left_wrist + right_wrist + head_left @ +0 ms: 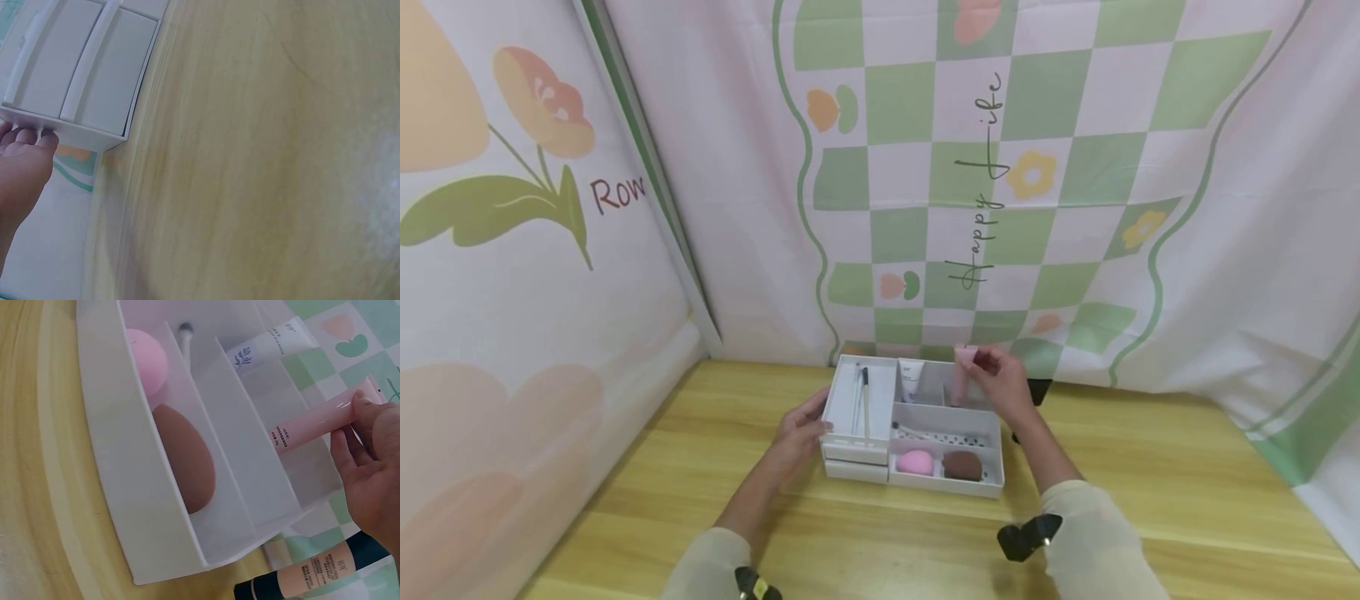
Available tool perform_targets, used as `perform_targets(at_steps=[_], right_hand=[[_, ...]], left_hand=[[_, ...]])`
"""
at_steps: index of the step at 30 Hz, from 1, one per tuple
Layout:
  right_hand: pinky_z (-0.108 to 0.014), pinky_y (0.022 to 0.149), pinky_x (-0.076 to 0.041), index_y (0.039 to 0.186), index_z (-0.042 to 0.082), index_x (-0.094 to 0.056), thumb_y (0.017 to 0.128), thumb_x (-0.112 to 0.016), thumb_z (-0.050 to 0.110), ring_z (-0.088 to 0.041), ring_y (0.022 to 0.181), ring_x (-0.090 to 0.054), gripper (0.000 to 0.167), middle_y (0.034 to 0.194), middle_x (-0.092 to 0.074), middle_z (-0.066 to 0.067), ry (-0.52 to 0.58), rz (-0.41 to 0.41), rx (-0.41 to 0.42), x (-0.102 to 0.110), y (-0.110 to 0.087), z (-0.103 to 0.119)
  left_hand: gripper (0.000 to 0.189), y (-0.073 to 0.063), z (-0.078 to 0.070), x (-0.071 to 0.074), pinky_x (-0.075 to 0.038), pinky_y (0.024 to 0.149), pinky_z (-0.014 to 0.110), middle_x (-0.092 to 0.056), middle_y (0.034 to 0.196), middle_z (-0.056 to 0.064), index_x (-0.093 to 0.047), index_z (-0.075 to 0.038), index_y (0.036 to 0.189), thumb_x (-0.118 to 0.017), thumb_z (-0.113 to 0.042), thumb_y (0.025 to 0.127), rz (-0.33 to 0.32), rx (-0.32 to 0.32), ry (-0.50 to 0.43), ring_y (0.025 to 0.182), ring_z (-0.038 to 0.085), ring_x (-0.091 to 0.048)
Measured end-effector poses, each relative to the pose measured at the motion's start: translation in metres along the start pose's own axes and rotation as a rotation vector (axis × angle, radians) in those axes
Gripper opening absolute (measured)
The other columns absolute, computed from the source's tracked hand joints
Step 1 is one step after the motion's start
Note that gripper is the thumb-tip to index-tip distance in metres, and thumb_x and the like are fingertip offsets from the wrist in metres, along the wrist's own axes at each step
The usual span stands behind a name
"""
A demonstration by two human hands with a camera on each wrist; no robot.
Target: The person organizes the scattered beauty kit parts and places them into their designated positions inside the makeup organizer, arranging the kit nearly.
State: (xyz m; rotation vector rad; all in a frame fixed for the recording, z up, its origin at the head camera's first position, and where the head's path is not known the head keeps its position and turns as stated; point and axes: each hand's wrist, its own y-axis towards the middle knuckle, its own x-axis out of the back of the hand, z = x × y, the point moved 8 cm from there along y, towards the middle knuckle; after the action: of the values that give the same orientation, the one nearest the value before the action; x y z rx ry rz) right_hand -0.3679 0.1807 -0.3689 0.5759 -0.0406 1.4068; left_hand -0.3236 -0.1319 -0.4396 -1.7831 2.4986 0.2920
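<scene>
My right hand (1004,385) pinches the top end of a pink squeeze tube (322,419) between thumb and fingers. The tube's lower end is down in a back compartment of a white desk organizer (945,483). My left hand (796,435) rests its fingers against the organizer's left side, beside the two small drawers (112,69). A white tube (275,345) stands in the neighbouring back compartment. At the front lie a pink makeup sponge (915,462) and a brown makeup sponge (183,459). Two slim brushes (866,400) lie in the left tray.
A dark-capped tube with a beige label (315,573) lies behind the organizer's right side. The middle compartment holds a brush (186,347) and a dotted strip (951,437). A printed curtain (902,233) hangs behind the wooden table (700,467).
</scene>
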Motion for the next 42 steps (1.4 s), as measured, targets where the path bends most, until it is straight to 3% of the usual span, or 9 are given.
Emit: perform_targets(at_steps=[6, 12, 17, 25, 28, 33, 42], right_hand=[[-0.002, 0.082, -0.05, 0.118, -0.011, -0.064, 0.096, -0.063, 0.0, 0.008, 0.09, -0.056, 0.025, 0.119, -0.066, -0.029, 0.013, 0.019, 0.002, -0.008, -0.004, -0.007], [-0.003, 0.084, -0.05, 0.12, -0.008, -0.064, 0.096, -0.063, 0.001, -0.006, 0.099, -0.06, 0.026, 0.121, -0.066, -0.027, -0.022, 0.041, -0.02, -0.014, -0.006, -0.011], [-0.006, 0.082, -0.051, 0.117, -0.009, -0.065, 0.096, -0.063, 0.001, -0.012, 0.098, -0.061, 0.024, 0.117, -0.067, -0.028, -0.042, 0.047, -0.014, -0.018, -0.007, -0.013], [-0.028, 0.093, -0.058, 0.118, -0.006, -0.065, 0.098, -0.061, 0.004, -0.03, 0.108, -0.063, 0.023, 0.117, -0.067, -0.025, -0.093, 0.056, -0.047, -0.025, -0.013, -0.015], [-0.032, 0.093, -0.058, 0.118, -0.006, -0.065, 0.099, -0.059, 0.004, -0.032, 0.109, -0.062, 0.022, 0.117, -0.067, -0.025, -0.092, 0.064, -0.05, -0.027, -0.014, -0.015], [-0.027, 0.089, -0.056, 0.12, -0.005, -0.064, 0.101, -0.056, 0.004, -0.03, 0.108, -0.061, 0.022, 0.117, -0.066, -0.024, -0.1, 0.059, -0.046, -0.026, -0.016, -0.014], [-0.047, 0.107, -0.056, 0.125, -0.007, -0.061, 0.1, -0.055, 0.001, -0.036, 0.119, -0.061, 0.026, 0.126, -0.064, -0.028, -0.073, 0.068, -0.049, -0.028, -0.015, -0.015]], left_hand=[[0.073, 0.001, 0.002, 0.001, -0.029, 0.125, 0.036, -0.013, 0.17, 0.023, -0.022, 0.006, 0.158, -0.048, 0.005, 0.09, -0.007, 0.002, 0.006, 0.158, 0.041, -0.015], [0.073, 0.0, 0.001, 0.001, -0.026, 0.126, 0.04, -0.013, 0.17, 0.023, -0.022, 0.005, 0.158, -0.048, 0.005, 0.09, -0.017, 0.004, 0.007, 0.158, 0.041, -0.015], [0.072, -0.001, 0.0, 0.0, -0.027, 0.125, 0.04, -0.012, 0.17, 0.023, -0.022, 0.006, 0.158, -0.048, 0.006, 0.09, -0.015, -0.001, 0.005, 0.158, 0.041, -0.014], [0.073, -0.002, -0.001, 0.0, -0.03, 0.123, 0.034, -0.009, 0.17, 0.024, -0.019, 0.006, 0.158, -0.047, 0.006, 0.09, 0.007, -0.012, -0.004, 0.158, 0.042, -0.012], [0.074, -0.002, -0.002, -0.001, -0.031, 0.123, 0.031, -0.009, 0.17, 0.024, -0.018, 0.007, 0.158, -0.047, 0.006, 0.09, 0.014, -0.017, -0.009, 0.158, 0.042, -0.012], [0.073, -0.002, -0.001, 0.0, -0.035, 0.121, 0.029, -0.01, 0.17, 0.024, -0.019, 0.007, 0.158, -0.047, 0.007, 0.091, 0.008, -0.015, -0.004, 0.158, 0.043, -0.013], [0.073, -0.002, 0.0, -0.001, -0.029, 0.124, 0.036, -0.011, 0.17, 0.023, -0.019, 0.005, 0.158, -0.047, 0.005, 0.091, 0.0, 0.0, -0.003, 0.158, 0.041, -0.013]])
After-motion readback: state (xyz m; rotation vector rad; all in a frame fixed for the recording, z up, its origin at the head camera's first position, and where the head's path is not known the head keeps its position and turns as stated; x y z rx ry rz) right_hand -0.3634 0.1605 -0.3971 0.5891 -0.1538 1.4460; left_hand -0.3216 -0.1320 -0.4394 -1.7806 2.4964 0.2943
